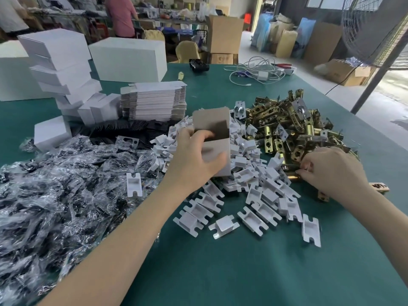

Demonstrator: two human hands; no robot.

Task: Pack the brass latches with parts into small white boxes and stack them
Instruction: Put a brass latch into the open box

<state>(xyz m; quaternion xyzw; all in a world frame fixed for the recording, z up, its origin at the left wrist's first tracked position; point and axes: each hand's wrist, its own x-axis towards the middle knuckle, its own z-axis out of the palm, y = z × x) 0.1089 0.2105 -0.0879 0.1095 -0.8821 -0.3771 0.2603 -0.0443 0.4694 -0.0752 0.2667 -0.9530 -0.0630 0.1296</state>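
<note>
green table (242, 272) heaped with white inserts (254, 173); left fingers (207, 138) pinch box (212, 133), right fingers (309, 173) pinch brass latch (292, 177).

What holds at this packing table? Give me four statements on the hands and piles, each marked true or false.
1. The left hand holds an open small box. True.
2. The right hand rests on the bagged parts. False: it pinches a brass latch at the edge of the latch pile.
3. The flat box blanks are stacked behind the white plastic pieces. True.
4. The green table holds no cables. False: white cables lie at its far end.
</note>
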